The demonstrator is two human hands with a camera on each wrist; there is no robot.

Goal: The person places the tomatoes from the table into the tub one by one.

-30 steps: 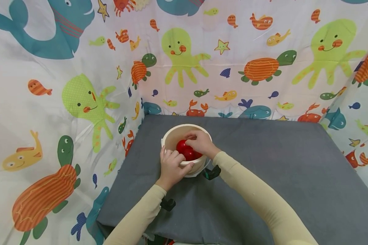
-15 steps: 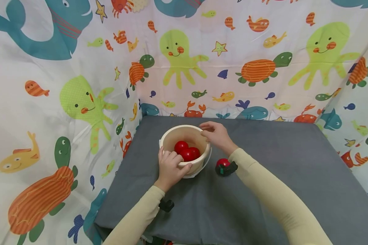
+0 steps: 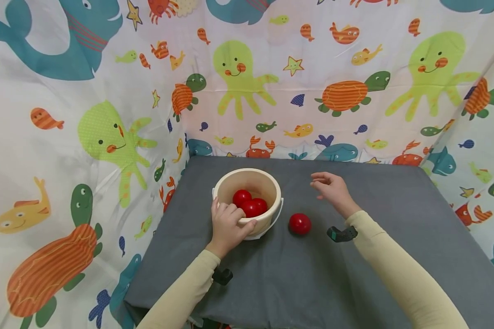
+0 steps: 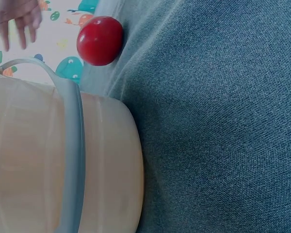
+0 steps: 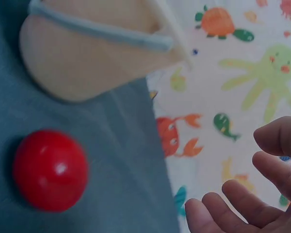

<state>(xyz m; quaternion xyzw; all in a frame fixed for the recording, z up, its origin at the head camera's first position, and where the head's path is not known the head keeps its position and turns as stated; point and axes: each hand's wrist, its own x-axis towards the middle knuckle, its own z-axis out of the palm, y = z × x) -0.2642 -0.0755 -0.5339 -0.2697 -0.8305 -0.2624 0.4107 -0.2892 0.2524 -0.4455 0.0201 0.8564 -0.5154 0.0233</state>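
A cream bucket (image 3: 267, 221) with a pale handle (image 3: 276, 218) stands upright on the grey-covered table. Inside it lie three glossy red balls (image 3: 241, 198), bunched low. My left hand (image 3: 229, 228) grips the bucket's near rim, fingers hooked over the edge. To the right of the bucket, a red ball (image 3: 300, 224) rests alone on the cloth. Above and right of that ball, my right hand (image 3: 333, 192) is held in the air with relaxed, spread fingers and nothing in them. The left wrist view shows the bucket's side (image 4: 111, 160) but not the left hand.
Grey cloth (image 3: 395, 219) covers the table, which extends far to the right. White curtains (image 3: 263, 77) printed with sea animals rise behind and at both sides. A black wrist camera (image 3: 342, 234) sits under each forearm; the table's front edge is close to the left arm.
My right hand has left the balls inside the bucket, passed over the rim and moved right, empty. The lone ball on the table has come into view. The left hand stays on the rim.
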